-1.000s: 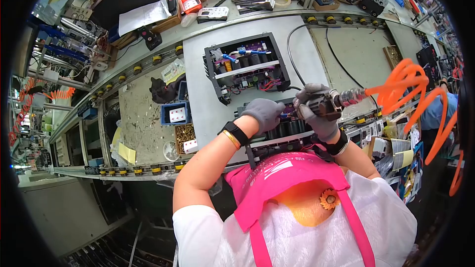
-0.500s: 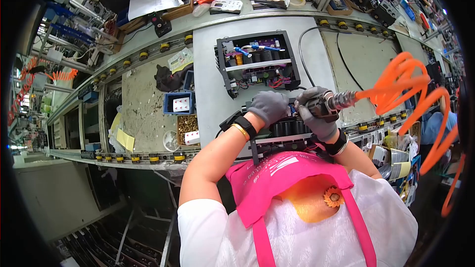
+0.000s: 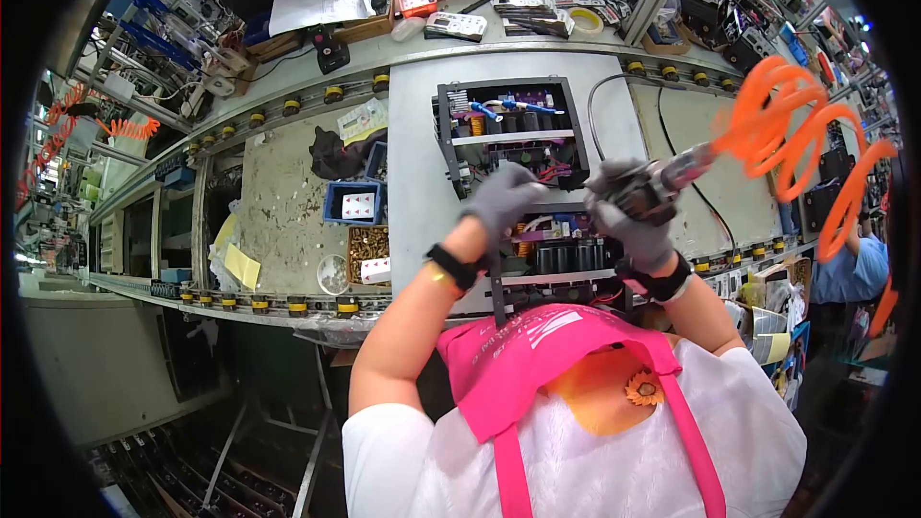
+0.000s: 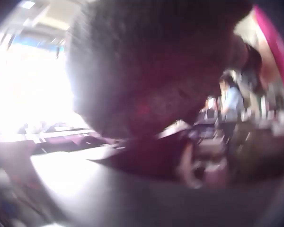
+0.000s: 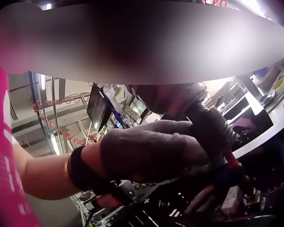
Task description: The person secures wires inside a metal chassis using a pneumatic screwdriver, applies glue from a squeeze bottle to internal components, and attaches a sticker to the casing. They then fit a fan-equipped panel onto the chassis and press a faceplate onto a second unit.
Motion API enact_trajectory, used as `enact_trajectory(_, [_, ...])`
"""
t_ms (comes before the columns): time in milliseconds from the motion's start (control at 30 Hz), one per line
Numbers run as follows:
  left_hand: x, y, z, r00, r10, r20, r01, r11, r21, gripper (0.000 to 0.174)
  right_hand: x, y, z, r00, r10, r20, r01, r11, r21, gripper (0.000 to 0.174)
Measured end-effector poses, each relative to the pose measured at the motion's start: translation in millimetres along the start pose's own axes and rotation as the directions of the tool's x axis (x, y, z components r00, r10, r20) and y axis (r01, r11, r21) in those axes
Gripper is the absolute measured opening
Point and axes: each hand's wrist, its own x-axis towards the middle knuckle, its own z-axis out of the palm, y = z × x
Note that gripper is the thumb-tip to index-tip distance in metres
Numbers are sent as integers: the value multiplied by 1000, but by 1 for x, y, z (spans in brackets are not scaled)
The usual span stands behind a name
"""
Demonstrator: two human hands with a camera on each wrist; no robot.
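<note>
My right hand [image 3: 633,216], in a grey glove, grips a black air screwdriver [image 5: 210,125] that trails an orange coiled hose. Its tip points down at the parts of the near chassis in the right wrist view. That open black chassis [image 3: 556,278], with black cylinders and wiring, lies close against the pink apron. Blurred in the head view, my gloved left hand [image 3: 504,200] hovers over the chassis's far left corner, its fingers loosely extended and nothing visible in them. Beyond it sits a second open chassis [image 3: 513,134] with blue-ended leads.
Left of the grey board [image 3: 413,115] stand a blue bin [image 3: 336,216] with a card in it and a box of brass-coloured screws [image 3: 360,247]. Roller rails [image 3: 297,305] border the bench. The orange hose [image 3: 782,120] loops at the right.
My left hand has drawn away from the screwdriver toward the left, baring more of the near chassis. The right hand still holds the screwdriver and has shifted slightly right. The head view has shifted too.
</note>
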Motion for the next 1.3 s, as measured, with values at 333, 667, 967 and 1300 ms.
enact_trajectory(333, [-64,46,-32,999,17,-29,-34,492,-870,37,62,-89,24,929,-353,107,274,855,441,44])
enact_trajectory(667, [-30,40,-2,995,-102,1,38,364,-931,32,81,-49,34,947,-322,10,277,831,483,46])
enact_trajectory(967, [-22,31,10,972,-204,-115,12,535,-845,24,83,-24,24,969,-249,-9,212,804,556,48])
enact_trajectory(1300, [-17,27,18,993,-84,84,106,315,-943,33,78,-18,20,980,-199,-14,167,778,605,48])
